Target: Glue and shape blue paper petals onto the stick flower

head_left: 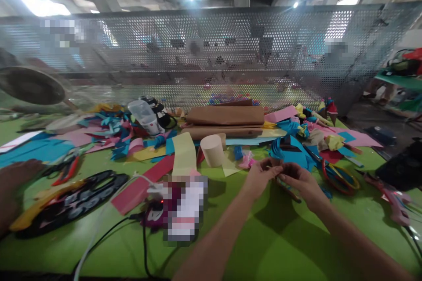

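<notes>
Fingers hide most of the small brownish strip (pixel 286 184) we pinch between our left hand (pixel 260 176) and right hand (pixel 301 182), right of the green desk's (pixel 277 237) middle; its shape stays unclear. Both forearms stretch forward, fingertips meeting near the cream paper cylinder (pixel 212 150).

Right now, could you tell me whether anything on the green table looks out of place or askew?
Yes: the cream paper roll lies tipped among loose paper scraps strewn over the green table. Scissors lie beside the right hand.
</notes>
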Demonstrator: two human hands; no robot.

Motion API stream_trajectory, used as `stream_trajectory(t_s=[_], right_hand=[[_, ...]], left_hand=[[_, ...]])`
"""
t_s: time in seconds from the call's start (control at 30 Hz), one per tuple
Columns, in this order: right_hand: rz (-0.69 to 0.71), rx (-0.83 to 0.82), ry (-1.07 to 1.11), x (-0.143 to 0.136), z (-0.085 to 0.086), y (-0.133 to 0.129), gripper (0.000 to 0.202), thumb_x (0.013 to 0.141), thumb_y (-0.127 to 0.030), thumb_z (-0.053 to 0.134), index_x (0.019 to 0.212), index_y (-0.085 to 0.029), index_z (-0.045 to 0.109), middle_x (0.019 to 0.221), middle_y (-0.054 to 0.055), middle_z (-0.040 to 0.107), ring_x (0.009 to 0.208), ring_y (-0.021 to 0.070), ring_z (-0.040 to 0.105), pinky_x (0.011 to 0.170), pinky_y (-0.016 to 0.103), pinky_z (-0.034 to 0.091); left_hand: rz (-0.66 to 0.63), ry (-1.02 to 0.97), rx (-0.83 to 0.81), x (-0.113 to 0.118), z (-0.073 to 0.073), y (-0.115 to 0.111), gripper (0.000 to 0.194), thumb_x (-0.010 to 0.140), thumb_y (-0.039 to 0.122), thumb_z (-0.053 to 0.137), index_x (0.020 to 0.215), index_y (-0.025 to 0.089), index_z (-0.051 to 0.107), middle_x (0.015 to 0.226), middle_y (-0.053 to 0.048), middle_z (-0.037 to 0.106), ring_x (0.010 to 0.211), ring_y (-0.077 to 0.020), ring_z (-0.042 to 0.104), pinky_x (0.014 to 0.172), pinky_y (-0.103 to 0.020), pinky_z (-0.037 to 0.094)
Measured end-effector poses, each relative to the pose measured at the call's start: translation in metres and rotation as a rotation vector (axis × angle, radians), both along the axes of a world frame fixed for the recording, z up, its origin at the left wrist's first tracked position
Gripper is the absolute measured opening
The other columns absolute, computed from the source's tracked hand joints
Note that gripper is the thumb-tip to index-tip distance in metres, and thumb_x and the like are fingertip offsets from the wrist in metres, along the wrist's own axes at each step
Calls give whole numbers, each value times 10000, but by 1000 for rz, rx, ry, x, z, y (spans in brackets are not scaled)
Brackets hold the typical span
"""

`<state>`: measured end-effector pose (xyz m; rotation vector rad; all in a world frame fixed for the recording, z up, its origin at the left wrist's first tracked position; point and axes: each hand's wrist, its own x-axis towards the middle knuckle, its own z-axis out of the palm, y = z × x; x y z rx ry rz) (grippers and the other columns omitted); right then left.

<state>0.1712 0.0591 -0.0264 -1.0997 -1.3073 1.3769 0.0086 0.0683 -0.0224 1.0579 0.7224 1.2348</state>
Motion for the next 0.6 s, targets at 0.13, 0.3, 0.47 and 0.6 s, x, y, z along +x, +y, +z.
stream_trajectory(t_s=[0.13, 0.3, 0.47, 0.6], right_hand=[[-63, 77, 13, 5, 3, 1, 447, 664, -512, 880, 964, -233, 700, 974, 64, 731, 931, 244, 665, 862, 369, 529], [-56, 101, 20, 7, 0, 1, 453, 697, -492, 867, 1036, -239, 706, 1047, 70, 739, 984, 254, 670, 911, 390, 527], [-106, 96, 36, 8, 1, 1, 472, 699, -500, 864, 1067, -243, 720, 1084, 78, 749, 1037, 272, 668, 960, 415, 515], [-133, 123, 18, 11, -3, 3, 454, 723, -479, 850, 1095, -252, 721, 1066, 60, 750, 1010, 258, 664, 941, 404, 515]], left_hand=[[8, 4, 17, 1, -4, 1, 305, 667, 397, 879, 776, 152, 733, 779, -46, 698, 740, -162, 597, 783, -321, 463], [29, 4, -8, 2, -4, 1, 333, 628, 409, 893, 785, 153, 751, 771, -47, 700, 707, -151, 578, 748, -312, 447], [-25, 91, 38, 2, -4, 0, 347, 689, 460, 848, 789, 154, 716, 768, -26, 670, 689, -140, 542, 701, -282, 412], [-40, 224, 149, 2, -5, -1, 278, 811, 435, 750, 882, 173, 687, 844, -26, 651, 783, -168, 542, 748, -283, 414]])
